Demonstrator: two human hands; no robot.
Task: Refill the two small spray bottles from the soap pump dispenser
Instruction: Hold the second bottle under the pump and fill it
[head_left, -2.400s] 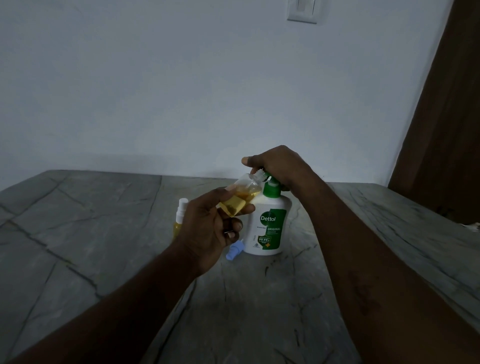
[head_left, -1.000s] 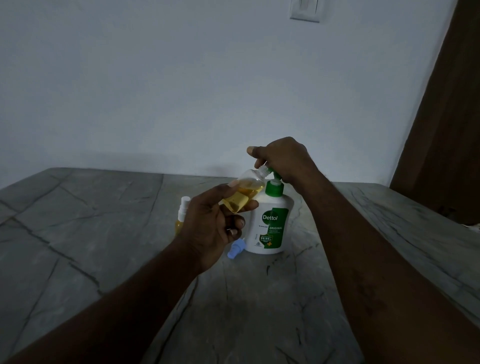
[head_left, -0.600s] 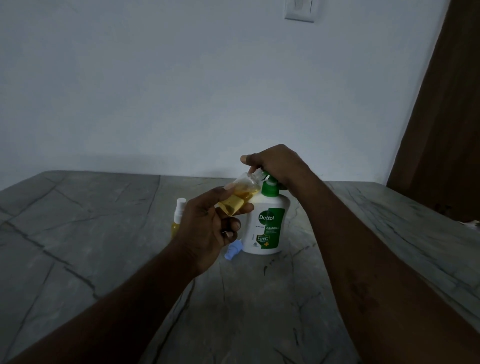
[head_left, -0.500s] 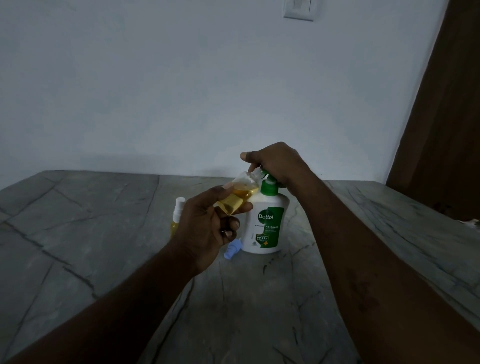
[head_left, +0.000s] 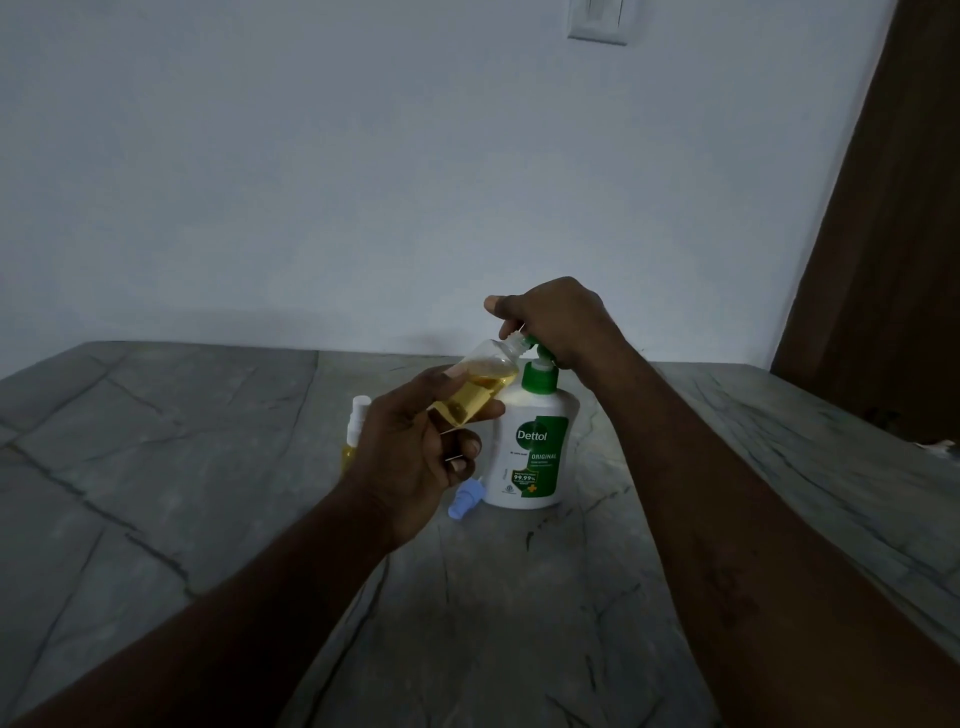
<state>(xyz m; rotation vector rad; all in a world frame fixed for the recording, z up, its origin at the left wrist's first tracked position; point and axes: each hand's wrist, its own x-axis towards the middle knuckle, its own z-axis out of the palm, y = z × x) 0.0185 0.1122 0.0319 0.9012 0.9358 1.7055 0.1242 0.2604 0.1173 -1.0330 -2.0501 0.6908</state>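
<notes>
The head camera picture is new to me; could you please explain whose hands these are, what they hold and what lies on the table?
No machine here: a person wears one camera on the head, looking down at their own bare hands. The left hand holds a small open bottle, tilted, partly full of yellow liquid, its neck at the spout of the soap pump dispenser. The right hand grips the dispenser's green pump head. The dispenser stands on the grey stone table; a second spray bottle stands partly hidden behind the left hand, and a blue cap lies by the dispenser's base.
</notes>
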